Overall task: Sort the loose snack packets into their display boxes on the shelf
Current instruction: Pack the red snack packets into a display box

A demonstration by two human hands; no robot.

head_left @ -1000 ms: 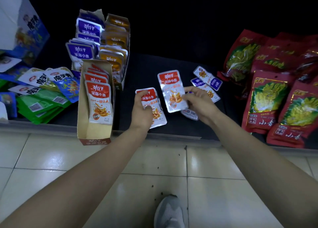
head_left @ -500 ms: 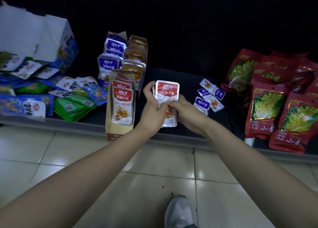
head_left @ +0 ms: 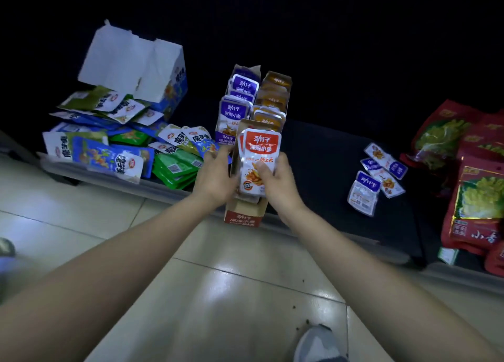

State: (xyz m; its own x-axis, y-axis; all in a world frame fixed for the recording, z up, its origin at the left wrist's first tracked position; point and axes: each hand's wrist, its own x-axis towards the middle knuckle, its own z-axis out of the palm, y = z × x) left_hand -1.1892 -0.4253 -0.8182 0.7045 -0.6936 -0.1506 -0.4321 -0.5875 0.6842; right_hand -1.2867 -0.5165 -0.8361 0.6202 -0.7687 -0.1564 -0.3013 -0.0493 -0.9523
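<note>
Two hands seat red packets (head_left: pixel 260 148) at the front of the red display box (head_left: pixel 244 217) on the shelf (head_left: pixel 327 170): right hand (head_left: pixel 278 181) pinches them, thumb on the face; left hand (head_left: pixel 215 178) clasps the box's wall. Light, slick, floppy foil, they probably hold best by the side seams.

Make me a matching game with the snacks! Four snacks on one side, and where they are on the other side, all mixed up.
Snacks
1. red-label packet
2. loose purple packets
3. green packets
4. big red bags

Places
A. far right
B. held at the red display box
C. lying flat, right of centre
D. piled on the left

Pairs: 1-B, 2-C, 3-D, 4-A
</note>
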